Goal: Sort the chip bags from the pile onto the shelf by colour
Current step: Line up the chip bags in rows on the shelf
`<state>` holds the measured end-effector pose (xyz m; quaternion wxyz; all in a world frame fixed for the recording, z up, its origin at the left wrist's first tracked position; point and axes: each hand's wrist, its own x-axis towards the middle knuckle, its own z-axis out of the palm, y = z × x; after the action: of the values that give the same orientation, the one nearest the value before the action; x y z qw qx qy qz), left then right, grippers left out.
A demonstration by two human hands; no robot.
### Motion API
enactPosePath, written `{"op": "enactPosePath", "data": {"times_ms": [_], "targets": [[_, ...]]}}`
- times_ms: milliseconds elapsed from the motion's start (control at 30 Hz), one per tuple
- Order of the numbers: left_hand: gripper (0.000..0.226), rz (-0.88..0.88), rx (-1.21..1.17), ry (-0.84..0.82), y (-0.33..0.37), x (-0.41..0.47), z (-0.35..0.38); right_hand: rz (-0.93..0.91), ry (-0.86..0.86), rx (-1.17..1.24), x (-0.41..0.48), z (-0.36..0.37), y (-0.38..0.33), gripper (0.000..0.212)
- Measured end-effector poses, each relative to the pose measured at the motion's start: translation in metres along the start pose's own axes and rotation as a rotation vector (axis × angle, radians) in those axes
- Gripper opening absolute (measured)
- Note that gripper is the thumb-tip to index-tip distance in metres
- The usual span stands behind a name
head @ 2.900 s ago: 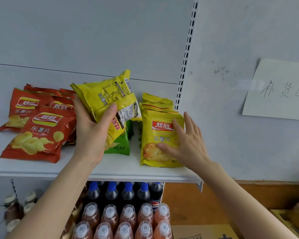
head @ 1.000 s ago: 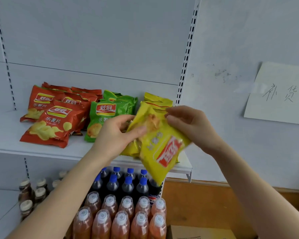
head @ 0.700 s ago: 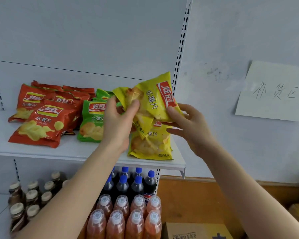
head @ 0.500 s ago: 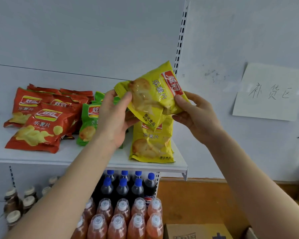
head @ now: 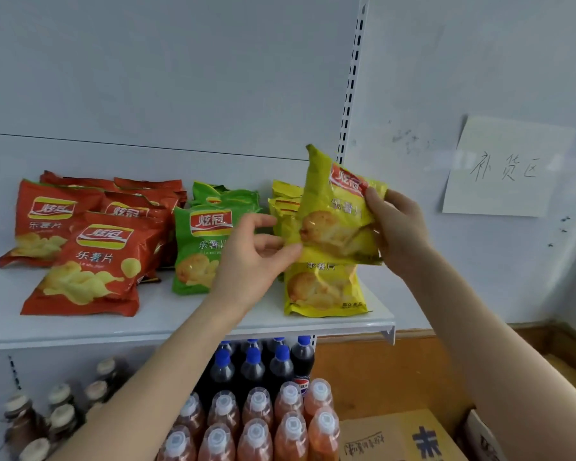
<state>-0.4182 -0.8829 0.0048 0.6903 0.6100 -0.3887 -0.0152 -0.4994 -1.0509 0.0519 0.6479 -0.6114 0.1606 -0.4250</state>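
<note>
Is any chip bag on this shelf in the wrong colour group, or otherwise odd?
Nothing misplaced: red bags left, green bags middle, yellow bags right. Only the held yellow bag is tilted, in the right hand.

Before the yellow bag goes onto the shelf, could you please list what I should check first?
1. Grip: right hand and left hand both hold the yellow bag: ok.
2. Colour: the yellow pile lies under it: ok.
3. Green bags and red bags sit left of the yellow pile, unmixed: ok.
4. Pile steady near the right end of the shelf: cannot tell.
</note>
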Motion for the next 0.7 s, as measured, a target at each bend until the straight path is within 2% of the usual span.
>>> {"op": "enactPosePath", "data": {"times_ms": [33, 133, 200, 267, 367, 500, 600, 700], "targets": [[0.035, 0.086, 0.109, 0.042, -0.007, -0.005, -0.003, -0.03, -0.016, -0.096, -0.003, -0.005, 0.004, 0.026], [0.042, 0.49, 0.483, 0.126, -0.03, -0.015, -0.011, -0.053, -0.09, -0.299, -0.014, -0.013, 0.017, 0.025], [0.043, 0.684, 0.683, 0.071, -0.047, -0.018, -0.007, -0.106, -0.057, -0.393, -0.019, -0.009, 0.029, 0.025], [0.043, 0.767, 0.797, -0.022, -0.057, -0.019, 0.001, -0.205, 0.007, -0.443, -0.023, -0.002, 0.041, 0.027], [0.042, 0.748, 0.894, -0.124, -0.066, -0.018, 0.009, -0.276, 0.095, -0.473, -0.026, 0.001, 0.055, 0.03], [0.053, 0.618, 0.849, -0.234, -0.068, -0.009, 0.009, -0.172, 0.085, -0.49, -0.028, 0.003, 0.069, 0.052], [0.055, 0.5, 0.87, -0.323, -0.064, 0.0, 0.009, -0.186, 0.061, -0.478, -0.024, 0.007, 0.072, 0.042], [0.055, 0.564, 0.855, -0.296, -0.064, 0.006, 0.011, -0.218, 0.027, -0.515, -0.019, 0.01, 0.072, 0.035]]}}
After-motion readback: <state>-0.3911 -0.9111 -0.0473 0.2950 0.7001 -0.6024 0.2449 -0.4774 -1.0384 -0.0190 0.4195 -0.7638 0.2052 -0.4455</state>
